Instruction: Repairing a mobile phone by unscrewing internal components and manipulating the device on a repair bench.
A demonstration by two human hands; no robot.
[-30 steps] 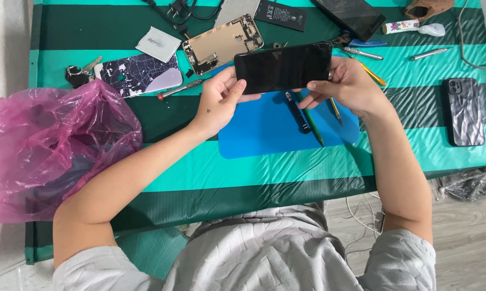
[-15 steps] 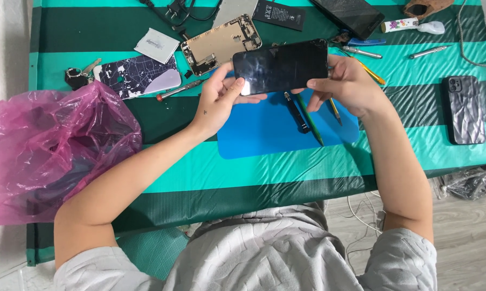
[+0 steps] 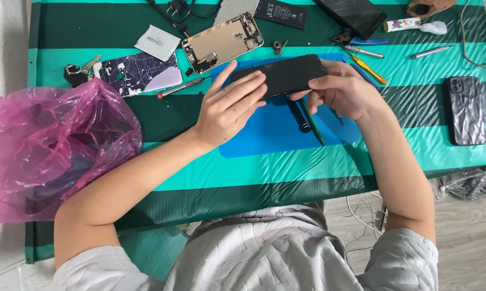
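The desk (image 3: 286,178) wears a cloth of green and teal stripes, and at its left edge slumps a big pink bag (image 3: 49,145), crumpled and see-through. A blue mat (image 3: 275,134) lies at the middle, under both hands. Held just above the mat, tilted slightly, is the black phone (image 3: 286,74). The left hand (image 3: 229,105) lies on the phone's left end with fingers spread and nearly straight, thumb below; the right hand (image 3: 343,91) clamps the right end, fingers curled round the edge. At far right a second phone in a dark case (image 3: 467,110) rests alone, well apart. Up left of the hands lies a gold phone shell (image 3: 221,43), opened, and beside it a back cover (image 3: 138,73) patterned in black and white. A black rectangular battery (image 3: 279,12) with a white label sits at the top edge. A white square packet (image 3: 158,42) lies near the shell. A green-handled tool (image 3: 313,123) rests on the mat beneath the right hand.
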